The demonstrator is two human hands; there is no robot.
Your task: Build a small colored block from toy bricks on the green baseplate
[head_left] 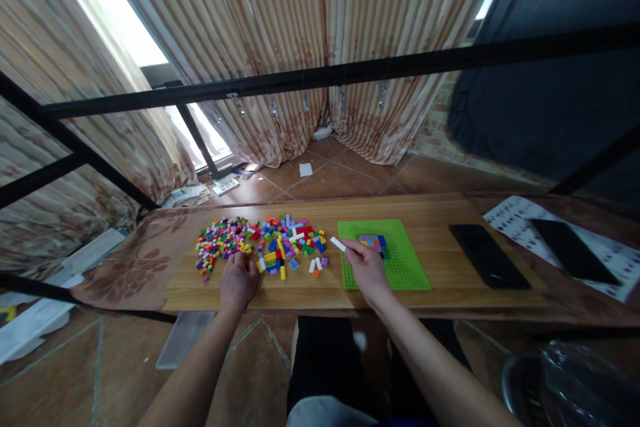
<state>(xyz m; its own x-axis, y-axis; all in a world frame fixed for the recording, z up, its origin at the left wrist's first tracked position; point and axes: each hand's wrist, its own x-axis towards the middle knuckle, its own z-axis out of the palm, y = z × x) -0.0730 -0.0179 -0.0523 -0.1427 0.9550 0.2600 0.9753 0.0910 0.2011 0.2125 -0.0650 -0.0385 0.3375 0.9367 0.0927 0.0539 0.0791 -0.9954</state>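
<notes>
My right hand (367,268) is closed on a long white toy brick (338,243), held by one end above the left part of a green baseplate (409,265). A small patch of coloured bricks (379,244), blue, orange and purple among them, sits on the baseplate, partly behind that hand. My left hand (239,278) rests with curled fingers at the near edge of a pile of tiny mixed bricks (220,240). Whatever its fingertips hold, if anything, is hidden. Just right of it spreads a pile of larger bricks (285,240).
A wooden board (300,297) carries the bricks and baseplate. A black phone-like slab (487,257) lies on its right side. Farther right, another dark slab (573,250) covers part of a printed sheet (517,213). A black metal bar (320,77) crosses beyond the board.
</notes>
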